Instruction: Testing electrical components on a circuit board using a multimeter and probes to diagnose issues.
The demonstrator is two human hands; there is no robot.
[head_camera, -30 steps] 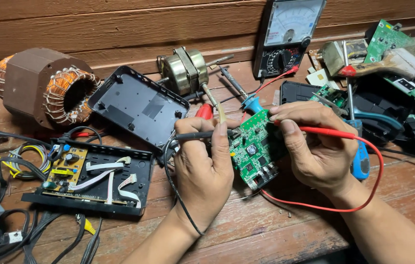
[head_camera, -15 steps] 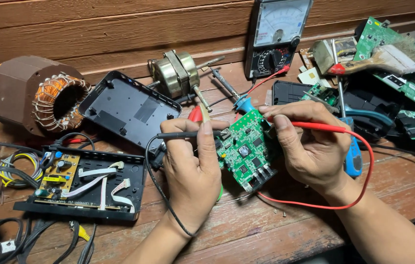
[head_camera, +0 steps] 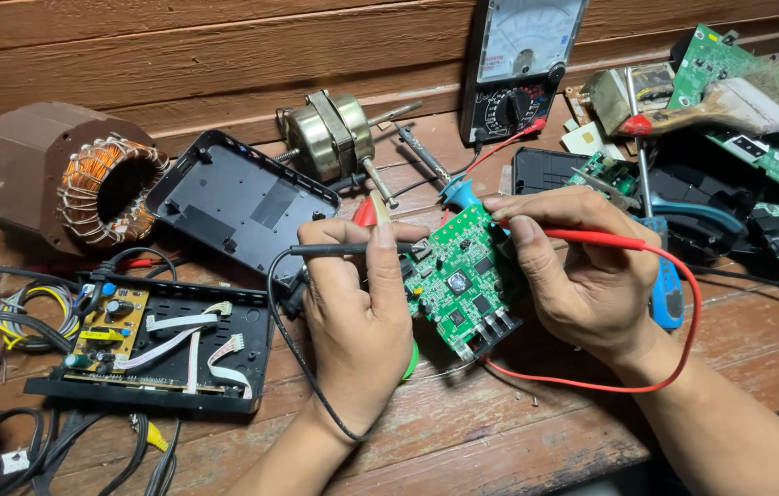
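Observation:
A small green circuit board is held tilted between both hands above the wooden bench. My left hand grips a black test probe whose tip touches the board's left edge. My right hand pinches a red test probe against the board's upper right and also steadies the board. The red lead loops under my right wrist. An analog multimeter leans on the wooden wall behind.
A copper-wound motor stator sits far left, a small brass motor near a black plastic cover. An open black case with a yellow board lies front left. Green boards, a brush and a blue screwdriver crowd the right.
The view has shifted slightly, so everything sits a little lower and left in frame. Both hands keep the probes on the green board with hardly any movement.

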